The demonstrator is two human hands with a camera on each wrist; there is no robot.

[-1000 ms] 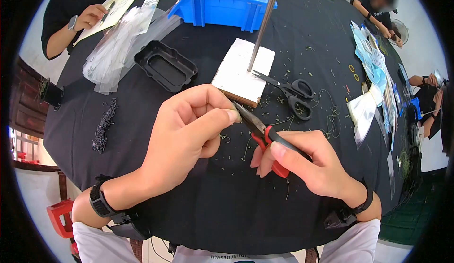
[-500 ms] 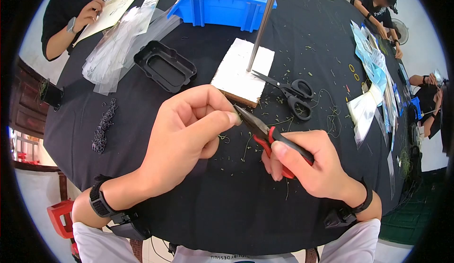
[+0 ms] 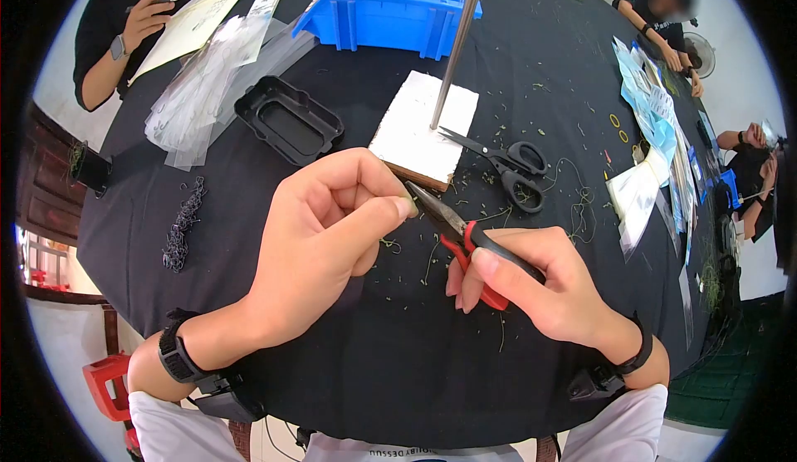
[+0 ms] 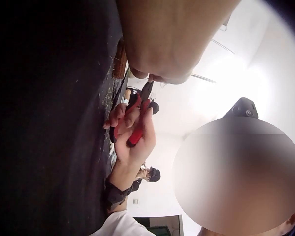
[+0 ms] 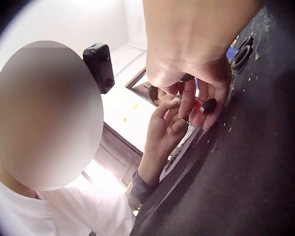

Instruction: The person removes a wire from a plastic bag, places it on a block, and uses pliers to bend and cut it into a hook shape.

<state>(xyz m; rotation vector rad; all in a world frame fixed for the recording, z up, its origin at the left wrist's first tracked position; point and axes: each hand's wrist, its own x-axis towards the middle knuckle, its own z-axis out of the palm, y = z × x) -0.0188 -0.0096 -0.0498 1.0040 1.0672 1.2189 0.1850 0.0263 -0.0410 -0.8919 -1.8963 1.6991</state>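
Note:
In the head view my left hand (image 3: 328,234) pinches a tiny greenish piece (image 3: 413,208) between thumb and index finger; most of it is hidden by the fingertips. My right hand (image 3: 540,283) grips pliers (image 3: 448,218) with red and black handles, thumb on top and fingers curled below. The narrow plier tips reach right up to the left fingertips. The left wrist view shows the pliers (image 4: 146,93) pointing at the left fingertips from below. In the right wrist view, the end of one handle (image 5: 208,105) shows among the right fingers.
Black scissors (image 3: 510,167) lie beside a white-topped block (image 3: 427,122) holding a metal rod (image 3: 452,63). A black tray (image 3: 290,122), a dark wiry bundle (image 3: 183,225), plastic sleeves (image 3: 195,88) and a blue bin (image 3: 382,22) are around. Green scraps litter the cloth. Other people sit at the table.
The plier handles came closer together half a second ago and are now spread wider again, the right fingers moving with them. The left hand keeps its pinch, almost unmoved.

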